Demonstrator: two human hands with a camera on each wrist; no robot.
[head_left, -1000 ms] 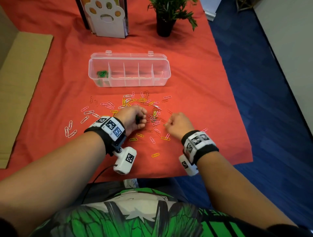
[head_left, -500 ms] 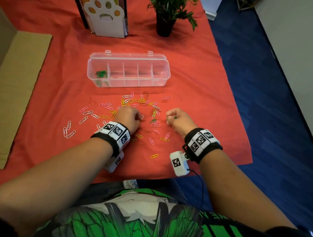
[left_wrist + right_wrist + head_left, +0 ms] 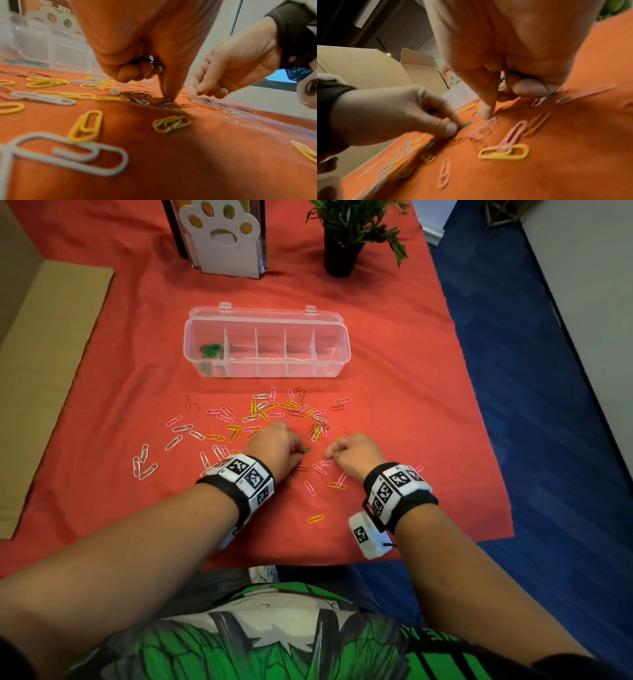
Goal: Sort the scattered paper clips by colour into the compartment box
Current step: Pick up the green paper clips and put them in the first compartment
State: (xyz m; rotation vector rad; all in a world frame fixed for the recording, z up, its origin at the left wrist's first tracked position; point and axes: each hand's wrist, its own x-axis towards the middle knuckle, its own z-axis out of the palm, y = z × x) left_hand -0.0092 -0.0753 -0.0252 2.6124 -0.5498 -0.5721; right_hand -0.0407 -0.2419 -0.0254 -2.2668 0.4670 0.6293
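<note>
Left hand [image 3: 277, 448]: fingers curled; a green paper clip [image 3: 306, 450] is pinched at the thumb and fingertip, low against the surface [image 3: 411, 412], its long axis running out from the fingertip toward the right hand, nearly flat. In the right wrist view the same clip [image 3: 464, 125] shows as a thin green streak beyond the thumb tip. Further dark clips are tucked under the curled fingers [image 3: 135, 73] of this hand; their colour cannot be told.

Right hand [image 3: 356, 451]: fingers curled, green wire glimpsed inside the fist in the right wrist view; thumb and fingertip are pressed down on pale pink clips [image 3: 325, 463] lying on the cloth.

Scattered paper clips [image 3: 270, 416]: pink, white, yellow and orange, lying flat in all directions between the hands and the box; a yellow clip [image 3: 315, 519] lies alone nearest the body, its long axis roughly left to right.

Compartment box [image 3: 337, 361]: clear plastic, lid open, long axis left to right, beyond the scatter. Five compartments; a heap of green clips [image 3: 211, 350] lies in the leftmost.

Orange-red cloth covers the surface. At the far edge: a paw-print holder [image 3: 222, 237] and a potted plant [image 3: 346, 234], well apart from the box.
</note>
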